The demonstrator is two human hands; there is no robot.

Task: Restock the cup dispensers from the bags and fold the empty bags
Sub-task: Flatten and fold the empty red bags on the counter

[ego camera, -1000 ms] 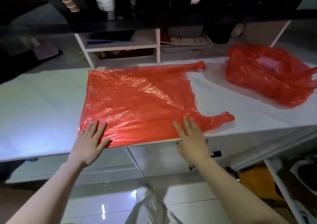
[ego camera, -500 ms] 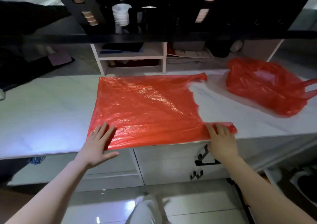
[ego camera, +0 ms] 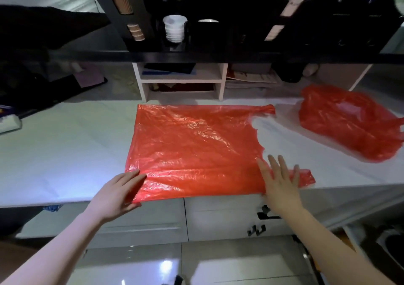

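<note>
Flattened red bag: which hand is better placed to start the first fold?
Left: the left hand pinches the flattened red bag at its near-left corner; the right hand lies flat on a handle.

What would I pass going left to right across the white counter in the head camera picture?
left hand → flat red bag → right hand → crumpled red bag

Open room over surface [ego camera: 54, 153] left of flat bag [ego camera: 192, 145]. Right side: narrow gap btw it & crumpled bag [ego camera: 349, 125]. Back blocked by white shelf [ego camera: 220, 81]; black rack [ego camera: 196, 56] overhangs far edge overhead.
</note>
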